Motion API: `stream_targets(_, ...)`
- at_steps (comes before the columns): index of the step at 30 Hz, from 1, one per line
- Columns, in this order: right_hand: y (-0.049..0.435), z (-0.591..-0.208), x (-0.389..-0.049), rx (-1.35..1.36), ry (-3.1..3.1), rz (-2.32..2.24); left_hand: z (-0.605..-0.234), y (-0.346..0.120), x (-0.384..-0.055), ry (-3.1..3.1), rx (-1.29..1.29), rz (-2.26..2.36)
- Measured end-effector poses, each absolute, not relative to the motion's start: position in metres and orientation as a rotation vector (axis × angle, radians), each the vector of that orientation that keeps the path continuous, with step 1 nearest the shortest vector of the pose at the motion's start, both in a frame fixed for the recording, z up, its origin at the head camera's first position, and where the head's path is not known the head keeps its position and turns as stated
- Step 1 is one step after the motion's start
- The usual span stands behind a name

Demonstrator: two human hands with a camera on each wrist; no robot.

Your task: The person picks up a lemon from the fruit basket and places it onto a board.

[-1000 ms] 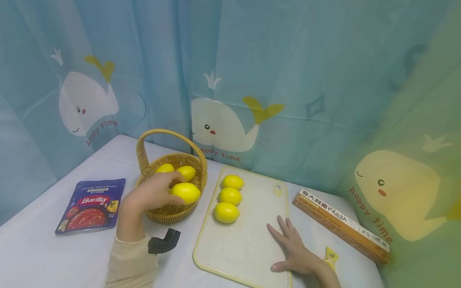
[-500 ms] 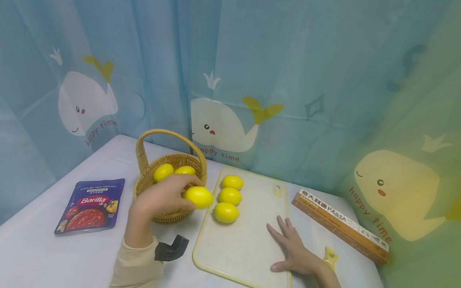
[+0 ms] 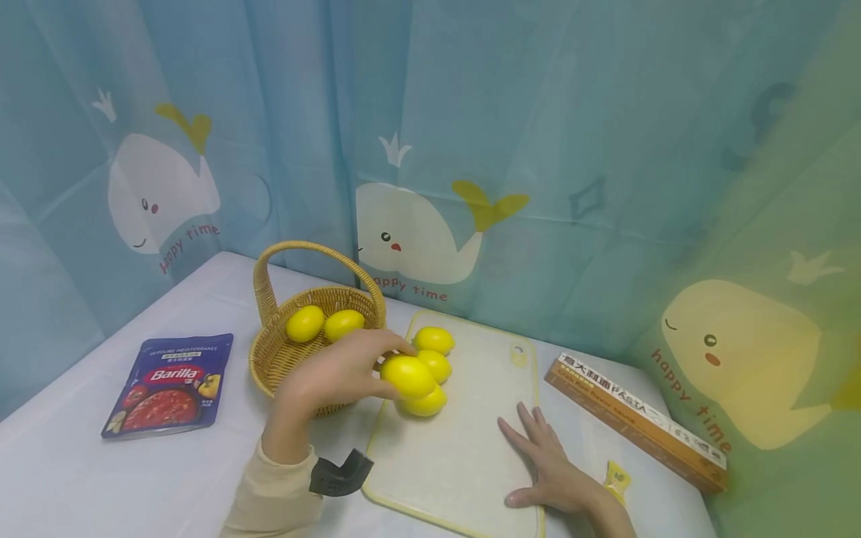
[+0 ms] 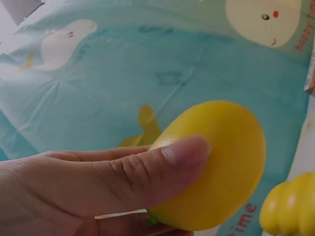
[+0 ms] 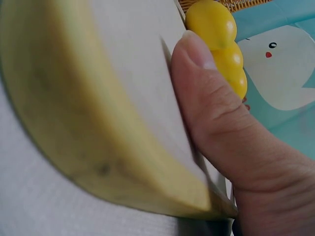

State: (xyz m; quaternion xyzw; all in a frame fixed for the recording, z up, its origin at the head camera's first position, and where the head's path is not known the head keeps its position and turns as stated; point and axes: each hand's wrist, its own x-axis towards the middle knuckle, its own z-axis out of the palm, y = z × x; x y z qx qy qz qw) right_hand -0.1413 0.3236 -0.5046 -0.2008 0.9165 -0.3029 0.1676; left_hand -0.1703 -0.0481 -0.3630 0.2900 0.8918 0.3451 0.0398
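My left hand [image 3: 343, 371] pinches a lemon [image 3: 407, 376] between thumb and fingers, above the left edge of the cutting board [image 3: 471, 448]. In the left wrist view the thumb lies across the side of that lemon [image 4: 231, 162]. Three more lemons [image 3: 434, 340] sit in a column on the board; the held one overlaps the nearer two in the head view. Two lemons [image 3: 305, 323] lie inside the wicker basket [image 3: 262, 362]. My right hand [image 3: 554, 467] rests with fingers spread on the board's right edge, and the right wrist view shows its thumb [image 5: 211, 93] on the board.
A blue Barilla sauce pouch [image 3: 168, 385] lies left of the basket. To the board's right are a long pasta box [image 3: 639, 418] and a small yellow packet [image 3: 616, 480]. The basket's tall handle [image 3: 316, 245] arches up; a whale-print curtain [image 3: 572, 112] hangs behind the table.
My left hand has carried the lemon out of the basket and rightward to the board's left edge. Two lemons in the basket are now uncovered. The right hand has stayed put.
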Motion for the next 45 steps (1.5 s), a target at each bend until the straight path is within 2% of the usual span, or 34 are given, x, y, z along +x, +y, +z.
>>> stream_targets(15,0.325,-0.501,-0.138,-0.566,2.611,-0.835,-0.386,0.000,-0.187,2.680,1.084,0.928)
stream_targets(27,0.325,-0.502,-0.139,-0.586,2.631,-0.785,-0.419,0.035,-0.200,2.690,1.159,0.899)
stream_targets(37,0.325,-0.503,-0.139,-0.581,2.638,-0.761,-0.454,0.053,-0.210,2.764,1.115,0.977)
stream_targets(45,0.324,-0.502,-0.139,-0.561,2.650,-0.730,-0.467,0.058,-0.211,2.803,1.087,0.919)
